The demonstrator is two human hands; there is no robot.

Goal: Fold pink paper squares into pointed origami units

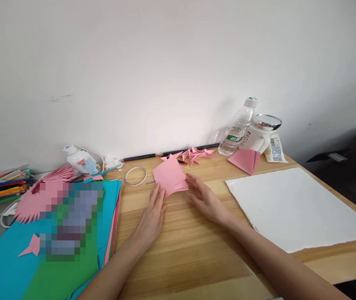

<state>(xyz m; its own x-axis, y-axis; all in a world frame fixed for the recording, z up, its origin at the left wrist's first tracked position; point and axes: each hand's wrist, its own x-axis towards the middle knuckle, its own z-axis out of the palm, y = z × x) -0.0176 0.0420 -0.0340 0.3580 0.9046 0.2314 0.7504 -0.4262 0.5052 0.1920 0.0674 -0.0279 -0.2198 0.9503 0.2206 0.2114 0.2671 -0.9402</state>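
A small stack of pink square paper [170, 177] is at the middle of the table, its sheets slightly fanned at the lower right edge. My left hand [153, 216] has its fingers stretched out, with the fingertips against the stack's lower left edge. On the other side, my right hand [205, 199] is open and slightly curved, fingertips at the stack's right corner. Behind the stack are folded pink paper pieces [195, 155] with sharp points. The tip of a grey metal tool [150, 181] shows at the stack's left; the rest is hidden.
A white board [299, 212] lies at right. Beyond it are a folded pink paper fan [245, 161], a water bottle [236, 131] and a white mug [255, 137]. At left are blue sheets [6, 258], a white bottle [82, 160] and a tape ring [135, 168].
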